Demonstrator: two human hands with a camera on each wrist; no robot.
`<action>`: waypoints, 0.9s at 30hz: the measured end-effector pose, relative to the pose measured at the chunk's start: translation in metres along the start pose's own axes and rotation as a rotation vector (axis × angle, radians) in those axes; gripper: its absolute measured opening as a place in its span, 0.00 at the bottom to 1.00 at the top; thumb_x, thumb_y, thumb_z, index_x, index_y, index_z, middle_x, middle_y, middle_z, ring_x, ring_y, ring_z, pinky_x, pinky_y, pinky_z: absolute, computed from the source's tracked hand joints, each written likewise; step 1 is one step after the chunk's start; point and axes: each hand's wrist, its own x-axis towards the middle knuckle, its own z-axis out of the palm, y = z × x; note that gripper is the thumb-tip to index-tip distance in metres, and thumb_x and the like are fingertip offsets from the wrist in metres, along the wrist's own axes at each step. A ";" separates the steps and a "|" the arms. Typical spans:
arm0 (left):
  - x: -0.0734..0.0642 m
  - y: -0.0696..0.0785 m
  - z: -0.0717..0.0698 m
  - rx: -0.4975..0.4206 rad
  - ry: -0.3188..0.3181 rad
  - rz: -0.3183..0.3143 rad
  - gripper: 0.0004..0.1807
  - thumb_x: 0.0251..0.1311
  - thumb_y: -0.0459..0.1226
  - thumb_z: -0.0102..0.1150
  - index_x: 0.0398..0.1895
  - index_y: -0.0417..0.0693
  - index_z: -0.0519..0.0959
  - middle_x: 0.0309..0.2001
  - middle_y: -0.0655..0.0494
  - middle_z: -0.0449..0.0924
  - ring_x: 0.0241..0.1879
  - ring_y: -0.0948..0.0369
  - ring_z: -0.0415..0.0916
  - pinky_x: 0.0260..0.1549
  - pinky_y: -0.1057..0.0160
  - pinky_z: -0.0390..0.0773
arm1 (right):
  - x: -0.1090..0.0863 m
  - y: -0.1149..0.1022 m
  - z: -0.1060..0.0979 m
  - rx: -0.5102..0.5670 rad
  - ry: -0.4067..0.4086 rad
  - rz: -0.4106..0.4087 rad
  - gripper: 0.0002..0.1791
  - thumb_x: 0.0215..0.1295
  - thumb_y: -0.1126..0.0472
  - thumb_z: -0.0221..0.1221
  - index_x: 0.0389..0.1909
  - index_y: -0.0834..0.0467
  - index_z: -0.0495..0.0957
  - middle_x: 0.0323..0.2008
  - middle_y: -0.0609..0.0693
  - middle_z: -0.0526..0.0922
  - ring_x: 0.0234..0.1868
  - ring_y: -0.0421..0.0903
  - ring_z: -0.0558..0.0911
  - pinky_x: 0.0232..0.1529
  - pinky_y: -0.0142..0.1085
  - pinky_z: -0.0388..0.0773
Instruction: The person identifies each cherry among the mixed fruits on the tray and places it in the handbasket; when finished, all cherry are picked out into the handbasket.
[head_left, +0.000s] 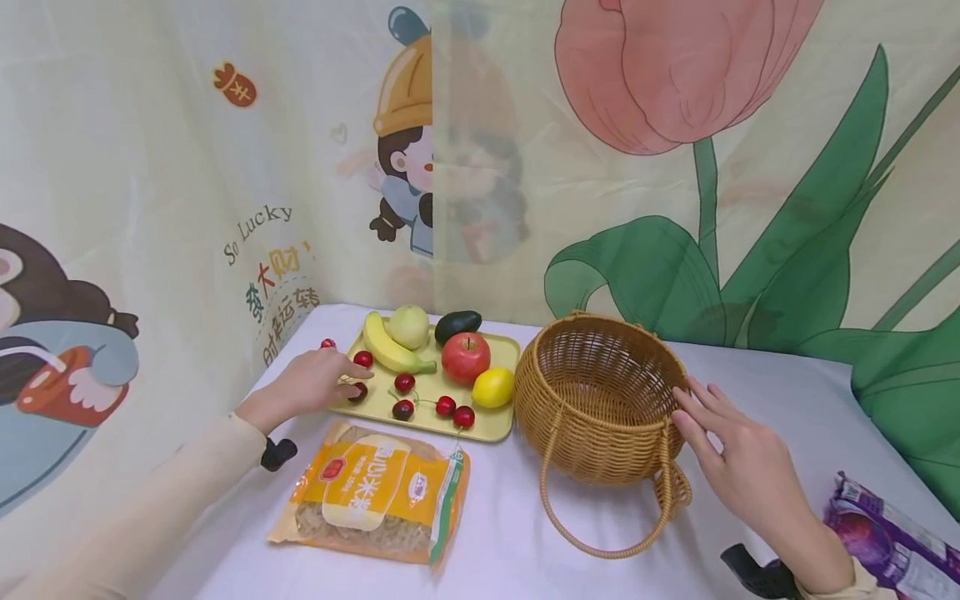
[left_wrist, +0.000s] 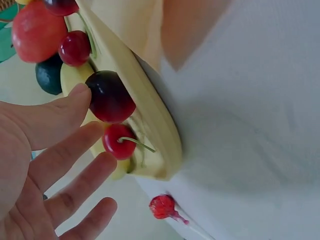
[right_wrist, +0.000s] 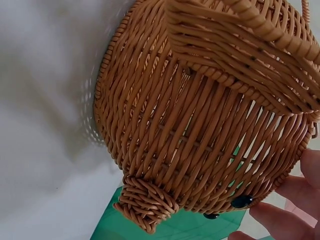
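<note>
The nearer left hand is held spread, a round dark-red cherry right by its thumb tip. Counted on the rectangular yellow tray: six cherries, one yellow banana, pale-green round fruit, dark-green avocado, red apple, yellow lemon. One brown wicker basket gets touched by the right hand, fingers extended.

Room type unclear, corner hung with pale curtains, 1 big pink tulip print, cartoon figures, white-covered table
</note>
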 end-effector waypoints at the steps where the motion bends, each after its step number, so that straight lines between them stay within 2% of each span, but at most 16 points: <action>1: 0.001 -0.001 -0.001 -0.007 -0.011 -0.005 0.18 0.59 0.35 0.70 0.54 0.47 0.87 0.50 0.48 0.90 0.46 0.53 0.84 0.45 0.48 0.83 | 0.000 0.000 0.000 0.001 0.006 -0.002 0.22 0.74 0.54 0.61 0.64 0.60 0.80 0.66 0.63 0.77 0.63 0.72 0.77 0.52 0.72 0.73; 8: 0.001 -0.004 0.000 -0.043 -0.067 -0.015 0.18 0.59 0.37 0.71 0.54 0.47 0.87 0.51 0.48 0.89 0.50 0.51 0.83 0.52 0.46 0.81 | 0.001 0.001 0.001 -0.001 0.023 -0.012 0.21 0.73 0.56 0.61 0.62 0.60 0.81 0.65 0.64 0.78 0.61 0.72 0.78 0.51 0.71 0.73; 12: 0.001 -0.005 0.002 -0.048 -0.064 -0.011 0.18 0.59 0.37 0.72 0.53 0.47 0.88 0.50 0.48 0.89 0.51 0.51 0.83 0.53 0.46 0.81 | 0.000 0.001 0.001 0.000 0.023 -0.010 0.21 0.73 0.56 0.61 0.62 0.60 0.81 0.65 0.64 0.78 0.61 0.72 0.78 0.51 0.72 0.73; 22: 0.005 -0.006 0.003 -0.046 -0.055 -0.007 0.17 0.57 0.37 0.73 0.51 0.48 0.89 0.49 0.51 0.90 0.44 0.57 0.81 0.48 0.50 0.81 | -0.002 0.002 0.001 -0.001 0.020 -0.007 0.21 0.74 0.55 0.61 0.63 0.60 0.80 0.66 0.63 0.77 0.61 0.72 0.79 0.50 0.71 0.74; 27: 0.003 -0.007 0.002 -0.045 -0.054 0.002 0.17 0.57 0.36 0.73 0.51 0.47 0.89 0.48 0.51 0.90 0.47 0.55 0.83 0.50 0.48 0.82 | -0.001 0.001 0.001 -0.002 0.017 -0.008 0.21 0.74 0.55 0.60 0.63 0.60 0.80 0.66 0.63 0.77 0.60 0.72 0.79 0.50 0.70 0.75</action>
